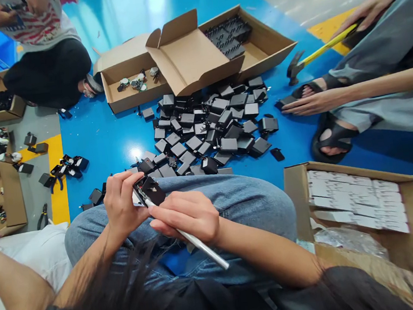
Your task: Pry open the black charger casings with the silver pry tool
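Note:
Above my lap, my left hand grips a small opened black plastic case by its side. Some inner parts show along the case's near edge, too small to name. A slim white pen-like stick is held in my right hand, fingers closed around it. Its front end meets the open side of the case, and the tip itself is hard to make out. Just beyond my knees, a heap of similar black cases lies on the blue floor.
Cardboard boxes stand behind the heap. At right, a carton holds white pieces. A co-worker's hand holds a yellow-handled hammer at upper right. Pliers and boxes of wired parts are at left, with other people sitting close.

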Available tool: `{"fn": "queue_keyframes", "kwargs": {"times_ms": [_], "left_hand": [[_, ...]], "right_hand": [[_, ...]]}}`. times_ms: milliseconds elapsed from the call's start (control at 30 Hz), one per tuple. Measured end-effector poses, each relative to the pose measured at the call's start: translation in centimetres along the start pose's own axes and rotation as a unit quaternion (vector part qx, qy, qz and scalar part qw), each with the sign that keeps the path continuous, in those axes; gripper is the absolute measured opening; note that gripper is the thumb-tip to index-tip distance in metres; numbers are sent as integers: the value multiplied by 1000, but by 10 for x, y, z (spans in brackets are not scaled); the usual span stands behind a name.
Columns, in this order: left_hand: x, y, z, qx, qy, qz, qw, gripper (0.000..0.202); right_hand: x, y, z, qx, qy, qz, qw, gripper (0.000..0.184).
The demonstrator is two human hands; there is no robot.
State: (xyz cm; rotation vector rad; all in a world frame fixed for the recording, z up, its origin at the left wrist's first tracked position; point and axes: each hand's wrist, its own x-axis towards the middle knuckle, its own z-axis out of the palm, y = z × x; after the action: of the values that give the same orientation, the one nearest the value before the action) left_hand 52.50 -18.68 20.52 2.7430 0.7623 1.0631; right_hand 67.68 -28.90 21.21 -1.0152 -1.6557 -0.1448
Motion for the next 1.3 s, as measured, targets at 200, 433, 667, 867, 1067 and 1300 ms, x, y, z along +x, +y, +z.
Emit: {"fn": "queue_keyframes", "kwargs": {"times_ms": [200, 433, 667, 867, 1067, 1300], "left_hand": [[-1, 4, 1, -27, 2, -3, 1000, 37], [-2, 8, 6, -39, 14, -11, 999, 28], [-1, 9, 8, -70, 19, -29, 997, 22], [-1, 9, 5, -125, -16, -22, 992, 26], [0, 11, 4, -173, -31, -15, 984, 35], [0, 9, 4, -167, -37, 6, 985, 36]], "right_hand": [[1, -4, -8, -14, -15, -28, 999, 19], [5, -4, -10, -45, -4, -65, 997, 20], [5, -3, -10, -47, -14, -72, 996, 20], [4, -3, -11, -38, -33, -48, 998, 20], [1, -5, -8, -48, -26, -49, 997, 20], [2, -7, -6, -45, -9, -33, 998, 24]]}}
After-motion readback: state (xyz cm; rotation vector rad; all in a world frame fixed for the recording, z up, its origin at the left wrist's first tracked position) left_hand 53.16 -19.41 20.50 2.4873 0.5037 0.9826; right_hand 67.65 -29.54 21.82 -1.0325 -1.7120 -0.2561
